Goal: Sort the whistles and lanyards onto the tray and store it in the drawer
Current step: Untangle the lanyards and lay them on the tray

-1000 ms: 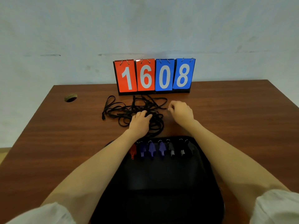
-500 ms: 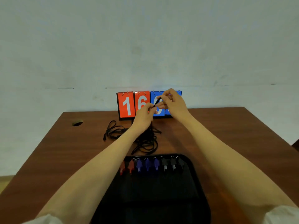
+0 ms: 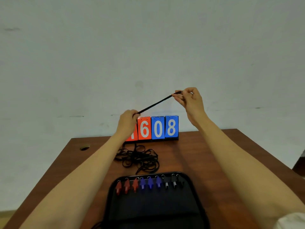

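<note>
Above the brown wooden tabletop (image 3: 206, 154), my left hand (image 3: 127, 120) and right hand (image 3: 189, 98) each pinched one thin black lanyard (image 3: 155, 103), stretched taut. Nine red, blue and black whistles (image 3: 149, 184) lined the black tray (image 3: 155, 210); tangled black lanyards (image 3: 140, 158) remained, drawer unseen.
</note>
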A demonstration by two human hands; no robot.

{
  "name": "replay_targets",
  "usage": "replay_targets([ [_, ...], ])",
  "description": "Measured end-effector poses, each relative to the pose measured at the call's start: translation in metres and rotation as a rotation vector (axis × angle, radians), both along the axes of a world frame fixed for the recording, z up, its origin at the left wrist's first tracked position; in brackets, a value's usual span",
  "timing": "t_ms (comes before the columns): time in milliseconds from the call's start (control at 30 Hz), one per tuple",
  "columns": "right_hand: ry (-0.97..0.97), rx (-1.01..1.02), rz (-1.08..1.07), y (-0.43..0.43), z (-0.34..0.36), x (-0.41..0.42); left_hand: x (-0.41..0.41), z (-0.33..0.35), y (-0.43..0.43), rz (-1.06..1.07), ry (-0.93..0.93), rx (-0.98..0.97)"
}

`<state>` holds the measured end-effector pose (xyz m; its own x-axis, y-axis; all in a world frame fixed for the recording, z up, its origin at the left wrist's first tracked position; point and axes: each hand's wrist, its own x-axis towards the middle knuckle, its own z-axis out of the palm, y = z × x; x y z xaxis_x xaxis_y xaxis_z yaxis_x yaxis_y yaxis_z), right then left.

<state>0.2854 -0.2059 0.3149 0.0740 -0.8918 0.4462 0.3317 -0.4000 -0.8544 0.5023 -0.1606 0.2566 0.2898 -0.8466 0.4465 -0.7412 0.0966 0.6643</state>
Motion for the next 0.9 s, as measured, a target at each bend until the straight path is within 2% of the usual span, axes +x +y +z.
replay_targets([
  [133, 0.092, 0.007, -0.140, 0.011, 0.001, -0.014, 0.017, 0.017, 0.020, 0.052, -0.117, -0.066],
  [233, 0.284, 0.030, -0.325, 0.017, -0.008, -0.026, 0.028, 0.013, 0.036, 0.084, -0.181, -0.050],
  [400, 0.470, 0.139, -0.424, 0.028, -0.037, -0.041, 0.045, -0.016, 0.065, 0.044, -0.275, 0.131],
  [500, 0.605, 0.210, -0.421, 0.037, -0.059, -0.051, 0.049, -0.041, 0.086, 0.134, -0.388, 0.257],
  [567, 0.717, 0.253, -0.414, 0.044, -0.077, -0.057, 0.046, -0.058, 0.101, 0.113, -0.333, 0.309],
  [700, 0.921, 0.314, -0.385, 0.066, -0.119, -0.071, 0.040, -0.094, 0.133, -0.032, 0.016, 0.386],
  [900, 0.995, 0.457, -0.282, 0.095, -0.173, -0.089, 0.030, -0.141, 0.164, 0.047, 0.122, 0.447],
])
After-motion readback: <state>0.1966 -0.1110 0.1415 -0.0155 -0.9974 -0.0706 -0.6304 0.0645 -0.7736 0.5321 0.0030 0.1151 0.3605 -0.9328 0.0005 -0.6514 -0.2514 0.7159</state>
